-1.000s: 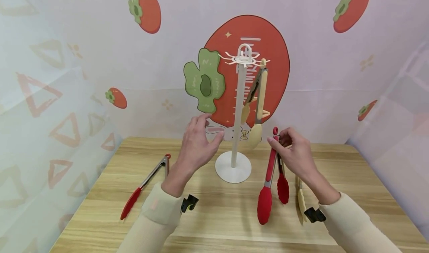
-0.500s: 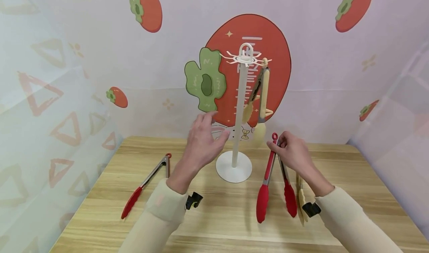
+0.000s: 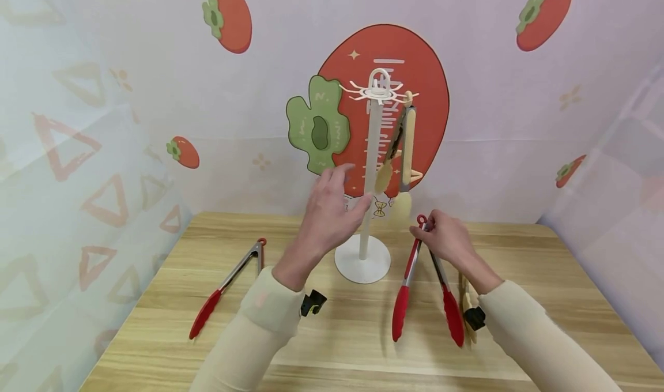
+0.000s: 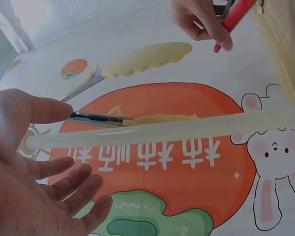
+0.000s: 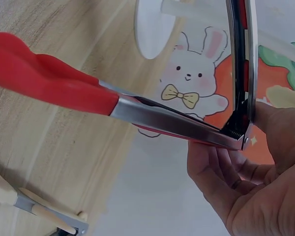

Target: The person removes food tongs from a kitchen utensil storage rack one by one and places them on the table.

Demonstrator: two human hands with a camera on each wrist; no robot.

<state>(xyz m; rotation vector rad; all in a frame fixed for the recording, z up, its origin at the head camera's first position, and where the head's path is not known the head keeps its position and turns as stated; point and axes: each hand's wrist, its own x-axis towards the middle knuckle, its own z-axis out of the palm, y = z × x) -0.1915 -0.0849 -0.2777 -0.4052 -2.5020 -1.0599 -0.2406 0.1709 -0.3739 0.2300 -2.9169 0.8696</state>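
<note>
My right hand pinches a pair of red-tipped kitchen tongs near the ring end. Their two arms spread apart and hang downward over the table, and the right wrist view shows the fingers and thumb at the hinge of these tongs. My left hand is held beside the pole of a white hook rack, its fingers parted and holding nothing; whether it touches the pole I cannot tell. Cream-tipped tongs hang from a hook on the rack's right side.
Another pair of red-tipped tongs lies spread on the wooden table at the left, partly behind my left arm. At the right, cream tongs lie partly hidden by my right forearm. A printed backdrop stands behind the rack.
My left hand has moved right, up to the rack's pole. My right hand has shifted slightly left and down, and the arms of the red tongs it holds have spread wider apart.
</note>
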